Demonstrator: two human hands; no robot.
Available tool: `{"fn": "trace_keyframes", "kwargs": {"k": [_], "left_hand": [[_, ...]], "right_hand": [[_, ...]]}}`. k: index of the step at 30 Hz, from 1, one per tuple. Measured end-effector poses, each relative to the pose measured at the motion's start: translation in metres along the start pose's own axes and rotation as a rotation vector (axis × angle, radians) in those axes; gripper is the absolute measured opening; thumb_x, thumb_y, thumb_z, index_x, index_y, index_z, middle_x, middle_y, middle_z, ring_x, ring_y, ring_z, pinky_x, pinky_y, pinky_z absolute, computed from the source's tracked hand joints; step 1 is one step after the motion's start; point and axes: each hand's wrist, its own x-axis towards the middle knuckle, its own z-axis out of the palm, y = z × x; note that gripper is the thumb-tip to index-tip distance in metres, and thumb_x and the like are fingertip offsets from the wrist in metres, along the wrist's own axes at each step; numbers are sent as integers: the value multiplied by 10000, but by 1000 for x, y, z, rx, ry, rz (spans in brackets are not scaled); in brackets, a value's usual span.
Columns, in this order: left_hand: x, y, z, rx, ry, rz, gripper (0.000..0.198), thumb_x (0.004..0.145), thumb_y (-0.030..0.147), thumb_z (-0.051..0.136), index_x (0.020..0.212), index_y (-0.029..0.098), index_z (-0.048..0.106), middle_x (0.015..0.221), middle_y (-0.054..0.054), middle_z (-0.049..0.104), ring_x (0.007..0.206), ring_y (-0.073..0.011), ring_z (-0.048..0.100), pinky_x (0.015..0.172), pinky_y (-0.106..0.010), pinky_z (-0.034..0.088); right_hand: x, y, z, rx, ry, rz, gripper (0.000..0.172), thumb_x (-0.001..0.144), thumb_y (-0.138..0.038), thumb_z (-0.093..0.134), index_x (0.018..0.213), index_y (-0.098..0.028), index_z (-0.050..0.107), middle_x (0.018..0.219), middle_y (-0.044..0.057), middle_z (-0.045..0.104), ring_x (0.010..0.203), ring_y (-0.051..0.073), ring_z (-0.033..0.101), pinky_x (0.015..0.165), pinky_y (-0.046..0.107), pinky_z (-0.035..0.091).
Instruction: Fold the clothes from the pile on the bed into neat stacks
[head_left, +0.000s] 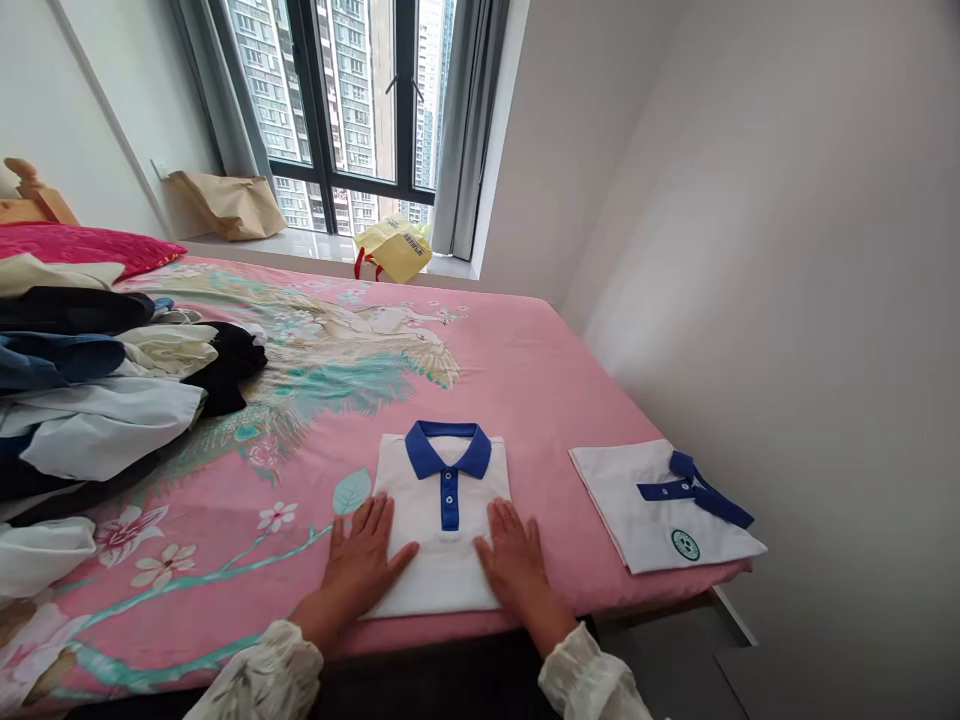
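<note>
A white polo shirt (427, 570) with a blue collar and blue button placket lies folded into a neat rectangle near the bed's front edge, collar pointing away. My left hand (364, 565) rests flat over its left edge, fingers spread. On the opposite edge lies my right hand (515, 562), its palm down and fingers apart. Neither hand grips anything. A second folded white polo shirt (622, 500), with a blue collar and a round green badge, lies to the right, near the bed's corner, turned sideways.
The pink floral bed (525, 370) spans the view. A heap of loose clothes (112, 420) covers its left side, beside a red pillow (82, 248). A brown paper bag (232, 207) and a yellow bag (396, 250) are by the window. A wall borders the right.
</note>
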Motion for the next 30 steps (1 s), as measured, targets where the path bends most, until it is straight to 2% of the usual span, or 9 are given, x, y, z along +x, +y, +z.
{"fn": "trace_keyframes", "kwargs": {"k": [2,6,8,10,12,15,19,23,30], "left_hand": [[8,-12,-4,-31,22,-9,601,901,483,286,1394,155,389,1481,-121,334,1390,-289,227,1090,-578,134],[43,-17,-20,-87,49,143,533,927,331,210,1423,182,335,1501,-76,308,1410,-204,181,1124,-474,136],[58,-19,-23,-96,9,63,553,908,353,266,1420,154,333,1501,-111,297,1409,-232,181,1123,-503,92],[70,-26,-24,-224,19,-105,567,874,390,358,1374,126,398,1469,-155,350,1390,-273,234,1110,-524,107],[81,-35,-25,-423,75,-230,536,857,405,400,1318,137,460,1402,-161,453,1339,-287,338,1087,-502,197],[107,-48,-31,-627,120,-308,486,869,361,385,1296,149,474,1292,-141,564,1204,-240,503,1002,-376,363],[148,-54,-36,-792,83,-412,467,815,315,477,1229,106,524,1060,-138,673,871,-185,656,732,-260,490],[167,-56,-35,-969,-2,-490,438,745,369,561,1096,110,589,699,-42,653,484,-123,563,419,-213,374],[170,-63,-36,-1191,-126,-543,399,561,335,712,909,156,636,470,77,467,347,-55,356,349,-171,210]], "right_hand": [[9,5,-7,-28,39,68,508,938,-349,258,1375,-144,415,1460,102,356,1373,253,259,1109,533,106],[39,-1,-9,-30,74,-46,509,934,-298,240,1412,-165,354,1488,78,308,1397,214,198,1125,485,70],[54,-2,-3,-15,65,-13,530,926,-327,270,1415,-135,343,1488,111,300,1391,248,211,1115,512,75],[67,5,2,27,91,82,541,913,-348,299,1386,-100,386,1454,160,351,1357,284,283,1095,515,146],[79,17,0,149,152,147,513,903,-352,310,1334,-115,456,1370,171,461,1284,277,396,1061,449,256],[101,34,-11,420,197,253,463,880,-361,334,1242,-149,530,1233,146,579,1138,246,529,945,338,389],[133,46,-21,550,151,354,405,838,-398,389,1003,-138,652,961,112,690,860,217,627,714,272,460],[153,52,-19,612,132,384,369,788,-446,477,800,-141,682,746,77,689,695,186,607,570,236,416],[170,59,-10,726,115,413,317,726,-443,557,668,-144,644,542,24,597,566,146,530,484,225,350]]}}
